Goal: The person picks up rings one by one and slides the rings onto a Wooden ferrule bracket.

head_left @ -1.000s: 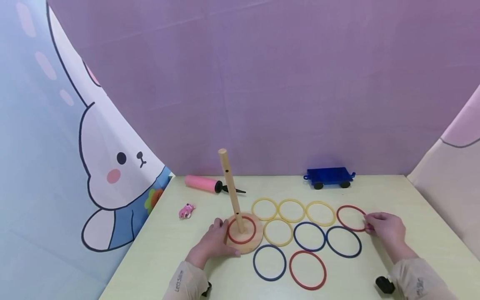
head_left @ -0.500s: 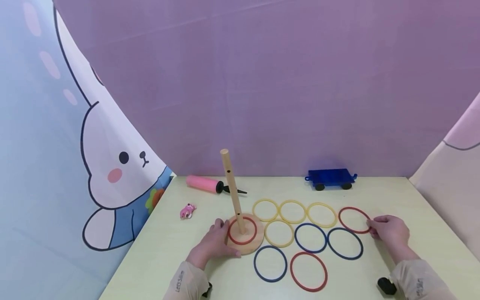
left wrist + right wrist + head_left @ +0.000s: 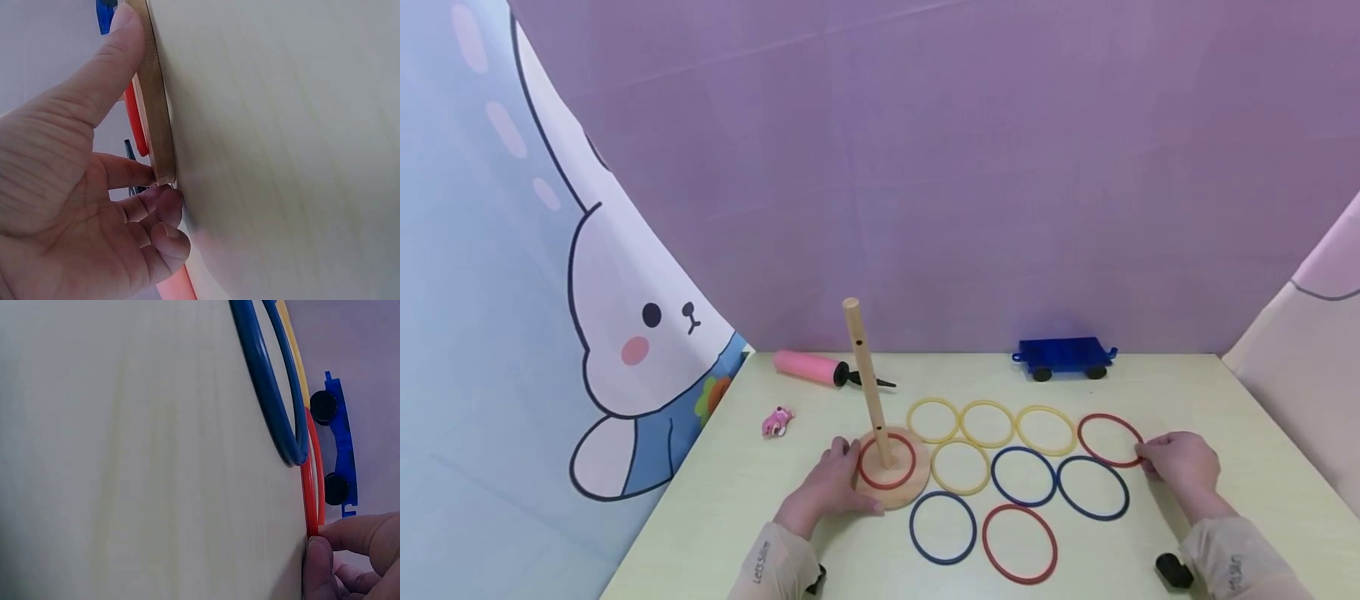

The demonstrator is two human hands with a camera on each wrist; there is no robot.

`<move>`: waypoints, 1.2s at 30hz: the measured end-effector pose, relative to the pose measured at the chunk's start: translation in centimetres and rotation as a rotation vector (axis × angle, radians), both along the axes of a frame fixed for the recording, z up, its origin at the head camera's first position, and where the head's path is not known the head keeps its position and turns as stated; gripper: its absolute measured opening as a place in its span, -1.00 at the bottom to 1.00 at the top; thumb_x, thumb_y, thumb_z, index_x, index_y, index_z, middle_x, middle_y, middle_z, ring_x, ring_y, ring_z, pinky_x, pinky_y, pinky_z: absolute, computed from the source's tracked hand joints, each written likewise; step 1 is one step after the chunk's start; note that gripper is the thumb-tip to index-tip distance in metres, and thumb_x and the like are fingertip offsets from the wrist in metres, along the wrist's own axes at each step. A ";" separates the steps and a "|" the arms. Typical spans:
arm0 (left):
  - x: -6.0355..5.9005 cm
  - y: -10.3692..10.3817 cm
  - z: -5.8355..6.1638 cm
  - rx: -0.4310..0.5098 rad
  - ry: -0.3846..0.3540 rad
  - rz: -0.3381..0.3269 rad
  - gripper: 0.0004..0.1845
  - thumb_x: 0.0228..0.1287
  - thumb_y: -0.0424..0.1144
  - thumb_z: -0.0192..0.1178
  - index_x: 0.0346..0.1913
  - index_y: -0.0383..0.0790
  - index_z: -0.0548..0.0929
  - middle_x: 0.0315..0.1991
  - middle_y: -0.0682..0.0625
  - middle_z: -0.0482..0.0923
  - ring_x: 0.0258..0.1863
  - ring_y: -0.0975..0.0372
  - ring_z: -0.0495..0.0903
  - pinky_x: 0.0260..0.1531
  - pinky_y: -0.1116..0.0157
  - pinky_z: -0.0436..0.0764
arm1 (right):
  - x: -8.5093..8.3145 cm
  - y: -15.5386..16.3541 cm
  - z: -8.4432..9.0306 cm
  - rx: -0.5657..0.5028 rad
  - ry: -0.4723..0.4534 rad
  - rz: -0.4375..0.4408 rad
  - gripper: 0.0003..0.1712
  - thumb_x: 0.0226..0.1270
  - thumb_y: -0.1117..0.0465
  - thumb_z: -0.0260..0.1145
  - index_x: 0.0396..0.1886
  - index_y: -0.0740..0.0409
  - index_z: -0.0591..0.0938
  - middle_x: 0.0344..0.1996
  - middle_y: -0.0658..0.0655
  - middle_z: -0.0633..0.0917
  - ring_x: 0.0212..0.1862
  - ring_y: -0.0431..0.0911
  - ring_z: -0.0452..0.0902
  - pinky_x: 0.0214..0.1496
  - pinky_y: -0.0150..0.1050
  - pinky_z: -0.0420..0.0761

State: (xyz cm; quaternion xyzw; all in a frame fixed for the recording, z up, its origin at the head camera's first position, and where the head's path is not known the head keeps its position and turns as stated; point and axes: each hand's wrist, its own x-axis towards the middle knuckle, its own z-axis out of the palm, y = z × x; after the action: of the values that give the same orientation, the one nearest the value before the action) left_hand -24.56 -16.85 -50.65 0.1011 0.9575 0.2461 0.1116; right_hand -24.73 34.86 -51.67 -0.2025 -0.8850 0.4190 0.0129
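Observation:
A wooden ring-toss stand (image 3: 913,483) has a tall peg that leans left in the head view. One red ring (image 3: 888,484) lies around the peg's foot. My left hand (image 3: 831,483) grips the rim of the stand's round base, thumb at the near side and fingers at the far left. In the left wrist view, the thumb (image 3: 112,69) lies along the base's edge. At the right, my right hand (image 3: 1183,462) pinches the rim of another red ring (image 3: 1108,415) between thumb and fingers. That ring lies along the tabletop (image 3: 187,456) in the right wrist view.
Several yellow rings (image 3: 961,492) and blue rings (image 3: 943,562) lie flat between the hands, with a red ring (image 3: 1020,581) nearest the front. Behind stand a pink hand pump (image 3: 807,367) and a blue toy wagon (image 3: 1063,356). A small pink figurine (image 3: 777,422) lies left.
The head view has shifted slightly. My right hand has drawn back a little to the right at the red ring's rim. My left hand stays on the stand's base.

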 end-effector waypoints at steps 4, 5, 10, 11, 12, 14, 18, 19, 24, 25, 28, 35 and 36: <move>0.0 -0.1 0.0 -0.001 0.000 0.001 0.24 -0.30 0.23 0.56 0.46 -0.27 0.24 0.18 -0.19 0.27 0.15 -0.02 0.34 0.13 -0.09 0.45 | 0.1 -0.1 0.3 0.034 0.005 0.029 -0.70 0.26 0.25 0.31 -0.30 0.52 0.65 -0.68 0.07 0.66 -0.58 -0.10 0.59 -0.35 -0.17 0.41; 0.0 -0.1 0.0 -0.002 0.004 -0.002 0.24 -0.30 0.23 0.56 0.46 -0.28 0.24 0.18 -0.20 0.27 0.15 -0.02 0.34 0.13 -0.09 0.45 | 0.1 -0.1 0.3 0.044 0.006 0.033 -0.70 0.25 0.25 0.31 -0.32 0.52 0.66 -0.68 0.07 0.66 -0.58 -0.10 0.58 -0.32 -0.15 0.38; -0.1 -0.1 -0.1 -0.010 0.008 -0.009 0.24 -0.30 0.24 0.56 0.46 -0.28 0.24 0.19 -0.19 0.26 0.15 -0.01 0.33 0.14 -0.08 0.45 | 0.2 0.0 0.3 0.056 0.003 0.026 -0.70 0.22 0.22 0.30 -0.39 0.46 0.69 -0.71 0.06 0.65 -0.57 -0.08 0.56 -0.27 -0.09 0.31; -0.1 -0.1 -0.1 -0.011 0.008 -0.008 0.24 -0.30 0.25 0.56 0.46 -0.28 0.24 0.19 -0.19 0.26 0.15 -0.01 0.33 0.14 -0.08 0.46 | 0.3 0.0 0.3 0.049 0.000 0.020 -0.70 0.22 0.21 0.30 -0.39 0.45 0.69 -0.71 0.06 0.65 -0.57 -0.08 0.56 -0.28 -0.11 0.30; -0.1 -0.1 -0.1 -0.012 0.006 -0.008 0.24 -0.30 0.25 0.55 0.46 -0.27 0.24 0.18 -0.19 0.26 0.15 -0.01 0.33 0.13 -0.07 0.46 | 0.3 0.0 0.3 0.039 -0.002 0.017 -0.69 0.22 0.21 0.29 -0.39 0.45 0.69 -0.71 0.06 0.65 -0.57 -0.09 0.56 -0.29 -0.12 0.31; -0.1 -0.1 -0.1 -0.013 0.009 -0.013 0.24 -0.30 0.25 0.55 0.46 -0.28 0.24 0.18 -0.19 0.26 0.14 -0.01 0.34 0.13 -0.07 0.46 | 0.3 0.1 0.2 0.005 -0.007 0.009 -0.68 0.23 0.20 0.28 -0.36 0.46 0.69 -0.69 0.05 0.65 -0.57 -0.09 0.57 -0.33 -0.17 0.39; 0.0 -0.1 0.1 -0.012 0.037 -0.040 0.25 -0.29 0.24 0.56 0.44 -0.35 0.24 0.15 -0.21 0.27 0.11 -0.03 0.34 0.12 -0.07 0.46 | 0.4 0.3 0.3 -0.088 0.001 0.003 -0.63 0.28 0.22 0.25 -0.22 0.56 0.63 -0.65 0.07 0.66 -0.56 -0.11 0.59 -0.48 -0.26 0.56; 0.0 -0.1 0.1 -0.013 0.046 -0.047 0.25 -0.29 0.23 0.56 0.44 -0.37 0.23 0.15 -0.22 0.27 0.11 -0.03 0.35 0.12 -0.07 0.46 | 0.4 0.3 0.3 -0.107 0.003 0.003 -0.61 0.29 0.22 0.24 -0.19 0.58 0.61 -0.64 0.07 0.67 -0.56 -0.11 0.60 -0.50 -0.26 0.58; 0.1 -0.1 0.1 -0.023 0.067 -0.064 0.24 -0.28 0.22 0.56 0.44 -0.39 0.23 0.14 -0.23 0.27 0.08 -0.04 0.35 0.10 -0.07 0.47 | 0.5 0.1 0.6 -0.179 0.006 -0.013 -0.55 0.36 0.20 0.20 -0.04 0.60 0.55 -0.61 0.07 0.68 -0.54 -0.11 0.64 -0.49 -0.28 0.60; 0.1 -0.1 0.1 -0.023 0.070 -0.065 0.24 -0.28 0.22 0.57 0.43 -0.39 0.24 0.13 -0.24 0.27 0.08 -0.04 0.36 0.10 -0.08 0.47 | 0.5 0.0 0.7 -0.182 0.009 -0.013 -0.55 0.37 0.19 0.19 -0.02 0.59 0.55 -0.60 0.06 0.69 -0.53 -0.11 0.64 -0.48 -0.28 0.60; 0.2 -0.1 0.1 -0.021 0.072 -0.066 0.23 -0.28 0.21 0.57 0.43 -0.39 0.24 0.13 -0.24 0.27 0.07 -0.05 0.36 0.09 -0.09 0.47 | 0.6 -0.3 1.1 -0.213 0.026 0.000 -0.51 0.40 0.17 0.19 0.04 0.58 0.52 -0.56 0.06 0.69 -0.49 -0.10 0.66 -0.44 -0.28 0.63; 0.4 -0.1 0.3 -0.015 0.071 -0.057 0.23 -0.29 0.20 0.58 0.43 -0.39 0.25 0.12 -0.23 0.28 0.07 -0.04 0.36 0.09 -0.09 0.47 | 1.1 -1.9 2.6 -0.263 0.092 0.052 -0.53 0.41 0.24 0.20 0.10 0.59 0.48 -0.49 0.08 0.69 -0.46 -0.13 0.66 -0.35 -0.25 0.68; 0.4 -0.1 0.3 -0.015 0.072 -0.057 0.23 -0.29 0.20 0.58 0.43 -0.39 0.25 0.12 -0.23 0.28 0.07 -0.04 0.36 0.09 -0.08 0.47 | 1.1 -2.2 2.8 -0.268 0.095 0.057 -0.53 0.41 0.25 0.20 0.11 0.59 0.47 -0.48 0.08 0.69 -0.46 -0.14 0.66 -0.35 -0.25 0.68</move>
State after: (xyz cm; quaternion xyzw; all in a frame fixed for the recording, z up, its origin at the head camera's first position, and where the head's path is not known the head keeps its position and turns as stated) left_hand -24.19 -16.94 -50.39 0.1360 0.9595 0.2316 0.0847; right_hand -23.59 32.68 -48.86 -0.1571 -0.8249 0.5428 0.0159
